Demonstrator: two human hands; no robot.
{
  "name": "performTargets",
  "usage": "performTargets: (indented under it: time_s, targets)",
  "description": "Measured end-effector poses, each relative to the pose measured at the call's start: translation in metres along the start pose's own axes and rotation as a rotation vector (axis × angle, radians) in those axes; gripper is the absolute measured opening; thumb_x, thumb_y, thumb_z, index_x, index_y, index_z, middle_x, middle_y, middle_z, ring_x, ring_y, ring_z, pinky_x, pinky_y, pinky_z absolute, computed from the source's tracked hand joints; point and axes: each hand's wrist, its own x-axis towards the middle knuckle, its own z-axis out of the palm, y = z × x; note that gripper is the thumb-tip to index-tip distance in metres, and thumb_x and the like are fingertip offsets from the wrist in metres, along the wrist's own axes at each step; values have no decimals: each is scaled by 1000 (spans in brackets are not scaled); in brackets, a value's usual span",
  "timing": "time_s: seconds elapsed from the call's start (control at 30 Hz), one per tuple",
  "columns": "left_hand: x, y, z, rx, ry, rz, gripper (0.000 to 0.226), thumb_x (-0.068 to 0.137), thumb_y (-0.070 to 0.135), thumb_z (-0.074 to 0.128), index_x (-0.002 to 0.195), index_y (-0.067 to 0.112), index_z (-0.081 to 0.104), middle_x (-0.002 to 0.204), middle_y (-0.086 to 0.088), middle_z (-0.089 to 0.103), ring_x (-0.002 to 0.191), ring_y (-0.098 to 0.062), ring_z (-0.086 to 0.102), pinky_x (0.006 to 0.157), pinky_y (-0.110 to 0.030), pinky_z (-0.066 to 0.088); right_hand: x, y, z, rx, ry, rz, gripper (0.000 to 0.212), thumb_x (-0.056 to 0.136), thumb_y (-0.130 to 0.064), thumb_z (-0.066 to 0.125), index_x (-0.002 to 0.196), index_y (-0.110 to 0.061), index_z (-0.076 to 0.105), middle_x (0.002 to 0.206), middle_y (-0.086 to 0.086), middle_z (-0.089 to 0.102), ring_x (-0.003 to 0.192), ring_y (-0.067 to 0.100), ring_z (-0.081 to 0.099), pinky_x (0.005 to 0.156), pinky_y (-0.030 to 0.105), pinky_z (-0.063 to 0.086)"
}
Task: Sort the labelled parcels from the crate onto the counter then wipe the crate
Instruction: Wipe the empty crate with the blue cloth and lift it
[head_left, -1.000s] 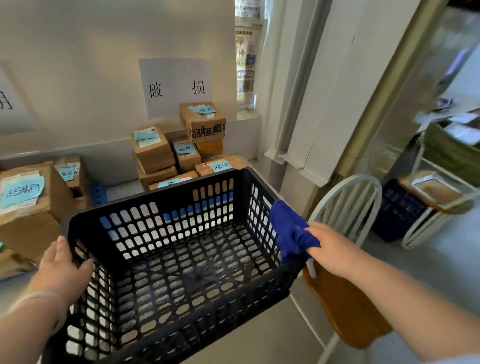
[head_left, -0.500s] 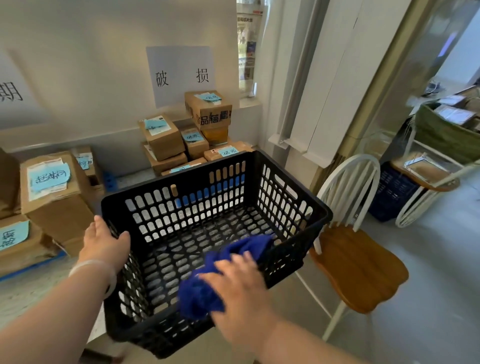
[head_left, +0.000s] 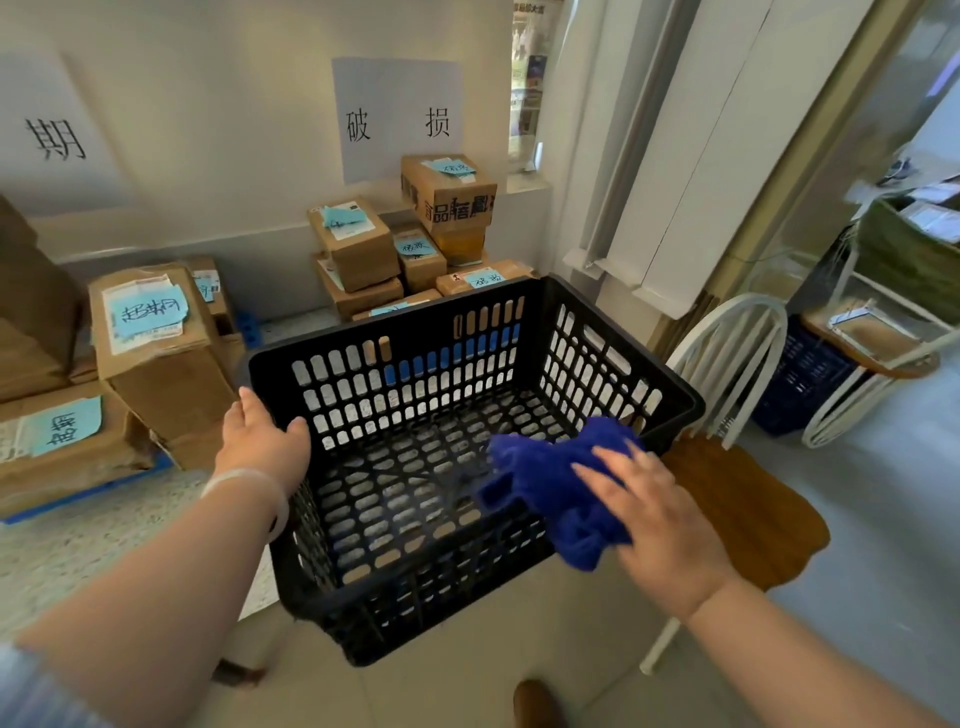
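A black slotted crate stands empty at the counter's edge, overhanging the floor. My left hand grips its left rim. My right hand presses a blue cloth onto the crate's inside, near its right front corner. Cardboard parcels with light blue labels sit on the counter: one stack behind the crate under a wall sign, another group at the left.
A white chair with a wooden seat stands right of the crate. A second chair and a dark blue basket are further right. Paper signs hang on the wall. A shoe tip shows below.
My right hand carried the blue cloth from the crate's right rim into the crate, then across its floor toward the right side. The left hand stays on the left rim.
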Motion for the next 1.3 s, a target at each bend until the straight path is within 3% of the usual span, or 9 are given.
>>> performTargets:
  time_s: [0.13, 0.3, 0.5, 0.73, 0.9, 1.0, 1.07, 1.17, 1.3]
  targets:
    - [-1, 2, 0, -6, 7, 4, 72, 102, 38, 40, 157, 20, -4, 165, 0, 0, 149, -30, 15, 118, -45, 20, 2, -8, 1, 128, 9, 217, 78, 93, -31, 57, 147, -49, 4, 164, -5, 11, 151, 23, 0, 122, 45, 11]
    - [-1, 2, 1, -1, 17, -6, 73, 101, 39, 40, 157, 22, -4, 165, 0, 0, 147, -34, 18, 117, -48, 22, -3, -87, 14, 292, -19, 122, 72, 89, -44, 41, 148, -53, 1, 163, -8, 1, 144, 14, -21, 120, 45, -3]
    - [0, 1, 0, -6, -5, 3, 77, 100, 44, 42, 157, 22, -4, 165, -1, -2, 148, -34, 17, 118, -47, 20, -13, -155, 32, 100, 43, -285, 79, 78, -56, 42, 150, -23, 36, 152, 3, 41, 143, 31, 30, 114, 44, 18]
    - [-4, -3, -24, -133, -208, 8, 80, 98, 50, 46, 157, 23, 0, 165, -2, -4, 151, -27, 4, 120, -43, 10, 9, -175, 43, 8, 129, -599, 86, 78, -58, 46, 153, -20, 26, 149, 4, 38, 138, 28, 36, 114, 45, 21]
    - [-78, -21, -28, -129, -10, 373, 61, 98, 48, 46, 153, 33, 25, 161, 16, 5, 147, -8, 9, 120, -36, 16, 11, -180, 43, 99, 129, -546, 83, 70, -57, 45, 145, -21, 38, 141, 2, 48, 132, 26, 45, 109, 43, 26]
    - [-139, -37, -16, -17, -49, 770, 64, 94, 64, 37, 151, 47, 12, 159, 27, 5, 143, 9, 9, 116, -24, 14, 17, -179, 39, 236, 92, -509, 81, 69, -55, 48, 140, -19, 35, 140, -1, 45, 132, 19, 41, 112, 38, 25]
    - [-154, -49, 0, 133, -75, 955, 73, 94, 70, 34, 154, 43, 1, 161, 16, 15, 145, 1, 18, 118, -33, 19, 23, -177, 31, 377, 54, -468, 77, 74, -50, 52, 140, -17, 29, 141, 0, 43, 132, 14, 37, 117, 33, 28]
    - [-148, -61, 8, 262, 27, 1061, 81, 93, 66, 42, 156, 30, 7, 154, 3, 38, 132, -16, 47, 110, -45, 38, 28, -166, 21, 440, -85, -467, 82, 74, -49, 62, 139, -27, 16, 147, -4, 35, 136, 7, 30, 118, 25, 22]
    - [-140, -59, -1, 533, 2, 1145, 65, 89, 50, 45, 150, 36, 29, 128, 5, 58, 103, -18, 61, 88, -37, 52, 44, -129, 14, 191, 32, -373, 99, 65, -69, 64, 147, -30, 26, 144, -6, 44, 136, 14, 40, 118, 41, 29]
